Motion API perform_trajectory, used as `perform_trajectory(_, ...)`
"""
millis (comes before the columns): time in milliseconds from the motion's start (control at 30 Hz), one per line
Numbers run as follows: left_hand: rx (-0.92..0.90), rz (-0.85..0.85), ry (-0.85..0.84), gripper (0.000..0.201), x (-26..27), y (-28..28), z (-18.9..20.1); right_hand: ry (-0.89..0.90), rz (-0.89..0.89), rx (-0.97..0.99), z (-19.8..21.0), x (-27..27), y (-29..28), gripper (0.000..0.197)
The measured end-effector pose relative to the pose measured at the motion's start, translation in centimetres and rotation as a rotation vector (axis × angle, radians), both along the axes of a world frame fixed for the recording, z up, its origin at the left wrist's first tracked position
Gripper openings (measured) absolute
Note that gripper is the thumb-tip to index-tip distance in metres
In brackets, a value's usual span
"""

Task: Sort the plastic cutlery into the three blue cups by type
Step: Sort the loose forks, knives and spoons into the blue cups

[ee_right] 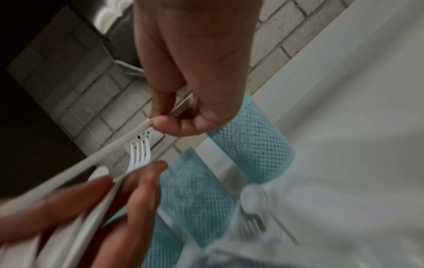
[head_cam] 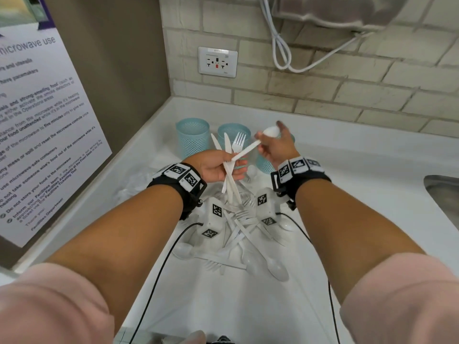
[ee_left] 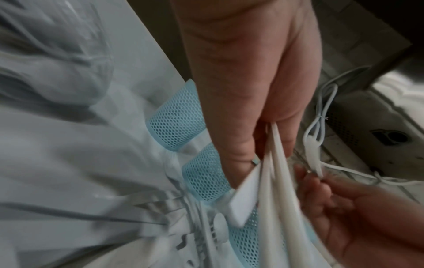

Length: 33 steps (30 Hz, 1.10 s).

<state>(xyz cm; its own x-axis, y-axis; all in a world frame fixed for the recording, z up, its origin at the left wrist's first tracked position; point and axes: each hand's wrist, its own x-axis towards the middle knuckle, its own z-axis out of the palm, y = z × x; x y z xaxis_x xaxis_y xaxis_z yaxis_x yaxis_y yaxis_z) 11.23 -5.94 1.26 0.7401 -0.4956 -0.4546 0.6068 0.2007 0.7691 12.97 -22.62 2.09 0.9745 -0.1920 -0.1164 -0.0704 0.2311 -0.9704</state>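
Observation:
My left hand [head_cam: 218,167] grips a bundle of two white knives and a fork [head_cam: 231,155], fanned upward in front of the middle blue mesh cup [head_cam: 233,130]. My right hand [head_cam: 275,145] pinches a white spoon [head_cam: 269,132] near its bowl, and the handle slants down to the left hand's bundle. The left cup [head_cam: 192,137] stands clear; the right cup [head_cam: 264,166] is partly hidden behind my right wrist. In the right wrist view the thumb and fingers [ee_right: 174,127] hold the spoon handle [ee_right: 91,157] beside the fork tines [ee_right: 140,154]. The left wrist view shows the bundle [ee_left: 275,172] pinched.
A loose pile of white plastic cutlery [head_cam: 243,234] lies on the white counter [head_cam: 360,170] below my wrists. A steel sink [head_cam: 444,197] sits at the right edge. A notice poster [head_cam: 37,132] covers the left wall, and the brick wall carries an outlet [head_cam: 217,62] and hanging cables.

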Motion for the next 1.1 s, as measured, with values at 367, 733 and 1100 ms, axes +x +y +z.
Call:
perform_trajectory(367, 0.018, 0.045, -0.059, 0.027, 1.4, -1.1, 0.2, -0.172, -0.582, -0.754, 2.7, 3.2, -5.9, 0.039)
perform_trajectory(733, 0.002, 0.01, 0.024, 0.022, 2.3, -0.2, -0.2, -0.177, -0.139, -1.568, -0.8, 4.3, -4.0, 0.032)
perform_trajectory(1100, -0.037, 0.047, -0.035, 0.032, 2.1, 0.5, 0.3, -0.377, -0.07, -1.137, 2.5, 4.1, -0.5, 0.037)
